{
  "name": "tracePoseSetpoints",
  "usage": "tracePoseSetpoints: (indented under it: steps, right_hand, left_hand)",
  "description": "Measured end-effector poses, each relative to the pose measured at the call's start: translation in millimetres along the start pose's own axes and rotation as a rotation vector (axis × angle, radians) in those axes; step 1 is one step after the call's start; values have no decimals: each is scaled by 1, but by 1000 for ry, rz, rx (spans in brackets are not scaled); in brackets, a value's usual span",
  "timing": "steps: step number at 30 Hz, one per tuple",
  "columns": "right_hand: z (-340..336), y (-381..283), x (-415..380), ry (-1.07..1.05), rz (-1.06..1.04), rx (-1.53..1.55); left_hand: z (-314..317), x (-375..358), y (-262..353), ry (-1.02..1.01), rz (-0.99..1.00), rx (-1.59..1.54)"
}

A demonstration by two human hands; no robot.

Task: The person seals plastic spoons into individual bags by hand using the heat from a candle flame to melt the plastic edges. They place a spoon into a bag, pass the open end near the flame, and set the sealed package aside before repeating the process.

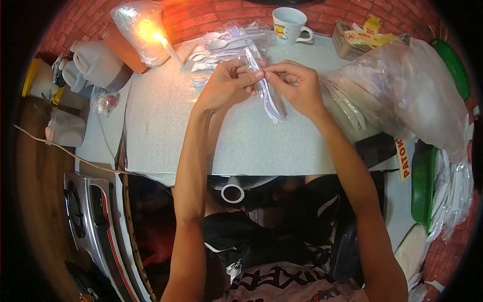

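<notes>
Fingers (254, 75) of both hands pinched together at the top of a slim clear plastic sleeve (269, 98) with white cutlery inside, held just above the worktop (166, 126).

Head view:
- Left hand (226, 85): thumb and forefinger closed narrow on the sleeve's upper edge, other fingers curled under.
- Right hand (297, 85): same narrow pinch, meeting the left at the sleeve mouth, knuckles up.
- Sleeve hanging tilted from the pinch, lower end near or touching the worktop; cannot tell which.
- Both forearms reaching forward from the body, elbows low, wrists angled inward so the hands meet at centre.
- Loose pile of wrapped plastic spoons (221, 45) beyond the hands; lit candle (168, 48) just beside that pile.
- White mug (289, 25) at far edge; large clear bag of cutlery (402, 90) to the right; small basket (347, 43) behind it.
- Roll of tape (232, 193) below the worktop edge, near the lap.
- Gas stove (85, 211) low on the left.

Risks, as judged:
- Thin film, two-point grip only: likely to slip or tear if pulled apart unevenly, spilling the cutlery.
- Open flame near plastic wrappers: melting or catching possible if pile or sleeve drifts toward it.
- Sleeve end dragging could nudge loose pieces.
</notes>
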State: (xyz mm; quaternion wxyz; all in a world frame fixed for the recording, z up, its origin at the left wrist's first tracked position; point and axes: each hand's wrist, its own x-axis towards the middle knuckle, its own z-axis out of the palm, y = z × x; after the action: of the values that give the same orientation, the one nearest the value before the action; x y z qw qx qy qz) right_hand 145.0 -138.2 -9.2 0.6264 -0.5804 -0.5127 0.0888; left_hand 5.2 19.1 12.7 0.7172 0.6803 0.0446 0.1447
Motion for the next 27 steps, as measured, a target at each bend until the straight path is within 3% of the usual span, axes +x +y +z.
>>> tracePoseSetpoints:
  steps: [5,10,17,20,27]
  right_hand:
    - [-3,-1,-2,18,6,-78]
    - [-5,-6,-2,-66,201,171]
    - [-7,0,1,-104,271,339]
    - [-4,3,1,-100,276,439]
    - [-1,6,1,-17,511,664]
  left_hand:
    - [8,1,6,46,-21,45]
    - [4,1,4,8,-8,104]
    - [7,-2,4,-35,54,52]
    - [7,-2,7,-89,49,-21]
    - [8,0,2,-75,51,-96]
